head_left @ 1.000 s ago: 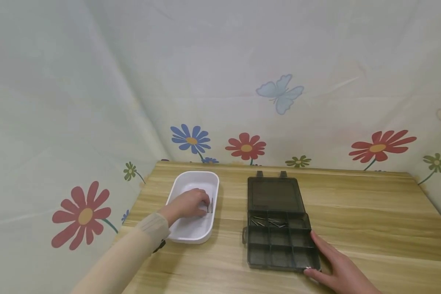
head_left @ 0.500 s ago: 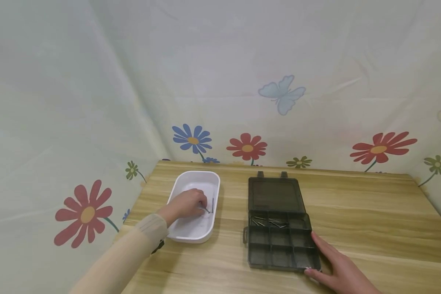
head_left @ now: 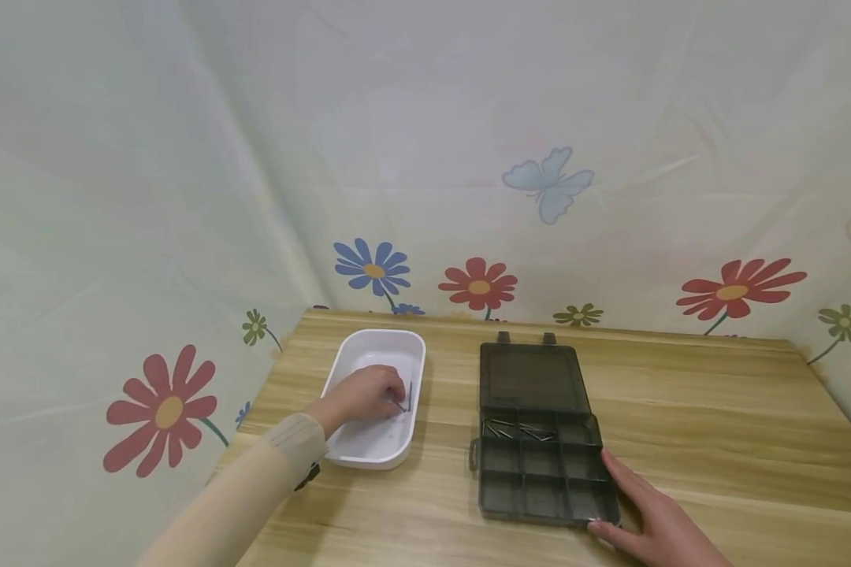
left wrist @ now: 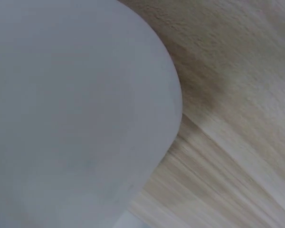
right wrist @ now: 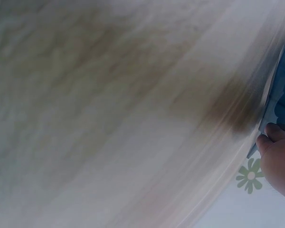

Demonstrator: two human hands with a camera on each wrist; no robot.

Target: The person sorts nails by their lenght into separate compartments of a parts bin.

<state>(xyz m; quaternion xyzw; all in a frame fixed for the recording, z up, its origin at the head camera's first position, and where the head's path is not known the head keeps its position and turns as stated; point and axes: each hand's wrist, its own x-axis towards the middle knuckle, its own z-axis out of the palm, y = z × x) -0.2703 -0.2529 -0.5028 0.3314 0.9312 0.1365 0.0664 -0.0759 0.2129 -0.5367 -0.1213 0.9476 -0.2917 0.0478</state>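
Note:
My left hand (head_left: 369,394) reaches down into a white tray (head_left: 417,370), its fingers curled in. At the fingertips it pinches a thin metal nail (head_left: 400,406), partly hidden by the fingers. A second nail (head_left: 410,394) lies by the tray's right wall. My right hand (head_left: 648,512) holds the lower right corner of a dark see-through compartment box (head_left: 523,520), thumb at the front edge and fingers along the right side. The box's lid (head_left: 535,379) lies folded back. Several nails (head_left: 532,431) lie in its back left and back middle compartments.
Tray and box stand apart on a wood-grain table (head_left: 716,409). Behind the table hangs a pale cloth (head_left: 425,142) printed with flowers and a butterfly. The left wrist view shows mostly the tray's outer side (left wrist: 85,104).
The nail at my left fingertips has tilted from near upright to slanting; the hand has shifted only slightly within the tray. The right hand and the box have stayed put.

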